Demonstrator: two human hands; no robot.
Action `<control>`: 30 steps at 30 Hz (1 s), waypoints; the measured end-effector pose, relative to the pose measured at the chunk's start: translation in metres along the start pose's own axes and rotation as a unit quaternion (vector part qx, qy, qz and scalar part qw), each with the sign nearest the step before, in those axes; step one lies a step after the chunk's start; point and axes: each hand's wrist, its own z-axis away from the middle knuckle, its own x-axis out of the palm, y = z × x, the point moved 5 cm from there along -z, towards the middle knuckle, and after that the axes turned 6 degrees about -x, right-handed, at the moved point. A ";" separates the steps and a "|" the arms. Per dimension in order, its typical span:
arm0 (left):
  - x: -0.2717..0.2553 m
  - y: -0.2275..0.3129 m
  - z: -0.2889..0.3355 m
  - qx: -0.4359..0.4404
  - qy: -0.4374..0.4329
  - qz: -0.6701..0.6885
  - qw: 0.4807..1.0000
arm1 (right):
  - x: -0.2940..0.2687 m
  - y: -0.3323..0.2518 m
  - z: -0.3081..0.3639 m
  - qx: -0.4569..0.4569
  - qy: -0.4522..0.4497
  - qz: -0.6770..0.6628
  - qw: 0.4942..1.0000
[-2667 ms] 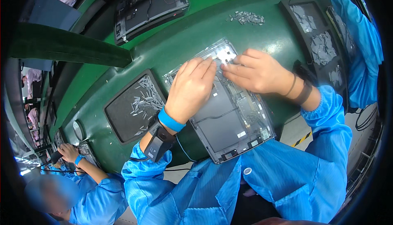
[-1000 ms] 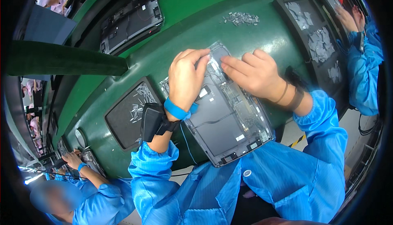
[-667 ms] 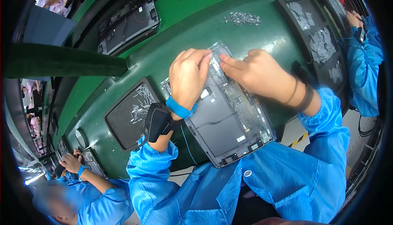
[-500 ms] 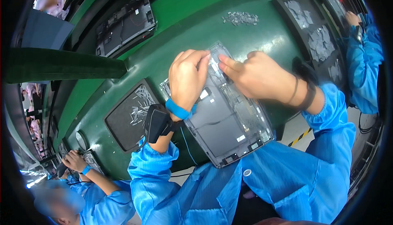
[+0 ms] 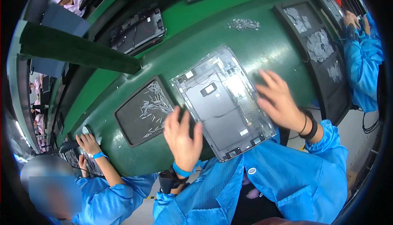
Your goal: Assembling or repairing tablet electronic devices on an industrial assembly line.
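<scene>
A dark laptop casing lies on the green bench before me, tilted slightly, with its near end against my blue smock. Along its right part runs a strip of shiny film and components, and thin black cables cross it. My left hand is beside the casing's left edge, fingers apart, holding nothing. Over the right edge hovers my right hand, its fingers spread and also without anything in them. Whether either hand touches the casing, I cannot tell.
A black tray of small grey strips lies left. Small pieces are heaped beyond; a long compartmented tray stands right. Further casings lie behind a green beam. Co-workers' hands and sleeves flank me.
Both hands have left the casing's far end, where their fingertips were close together. My left hand moved down and left of it, the right hand toward its right edge, and the fingers spread.
</scene>
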 end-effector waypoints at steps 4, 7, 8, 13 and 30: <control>0.006 0.006 0.023 -0.033 -0.030 0.064 0.997 | 0.015 -0.006 0.008 0.017 -0.011 -0.042 0.999; 0.012 0.003 0.031 -0.055 -0.060 0.155 0.985 | 0.015 0.000 0.012 0.028 -0.012 -0.058 0.998; 0.022 0.000 0.039 -0.143 -0.106 0.327 0.928 | 0.014 0.003 0.014 0.034 -0.028 -0.086 0.995; 0.025 0.004 0.030 -0.239 -0.166 0.591 0.753 | -0.017 0.003 -0.017 -0.076 -0.165 -0.081 0.980; 0.001 -0.018 -0.054 -0.294 -0.215 0.646 0.671 | -0.061 0.273 -0.340 0.278 0.153 0.025 0.948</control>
